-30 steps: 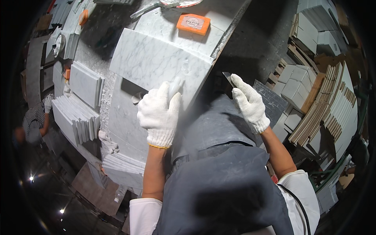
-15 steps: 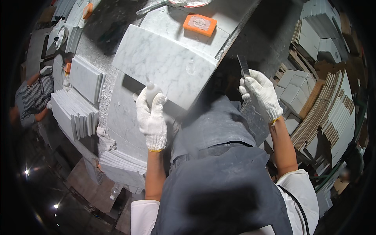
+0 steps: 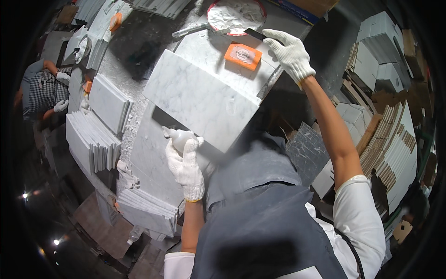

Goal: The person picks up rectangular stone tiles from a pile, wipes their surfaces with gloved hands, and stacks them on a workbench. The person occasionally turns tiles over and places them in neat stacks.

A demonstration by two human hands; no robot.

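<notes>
My left hand [image 3: 186, 169], in a white knit glove, is closed around a white translucent squeeze bottle [image 3: 180, 138] with a narrow nozzle. The bottle is tilted beside the near edge of a grey-veined marble tile [image 3: 197, 95]. My right hand [image 3: 290, 55], gloved the same way, reaches to the far side and pinches a thin, flat dark blade [image 3: 254, 34]. The blade's end points at the rim of a round red-edged bowl [image 3: 236, 16] of white powdery or pasty stuff. An orange hand pad [image 3: 243, 56] lies just left of my right hand.
A grey flat-handled tool [image 3: 190, 30] lies by the bowl. Stacked marble tiles [image 3: 93, 142] stand at the left, with more near my left forearm. A co-worker [image 3: 44, 95] is at the far left. Cartons and cardboard strips [image 3: 390, 149] fill the right side.
My right hand has moved away from me and left with the blade, up to the bowl. The bottle in my left hand has tipped from upright to leaning left. The bowl shows more fully.
</notes>
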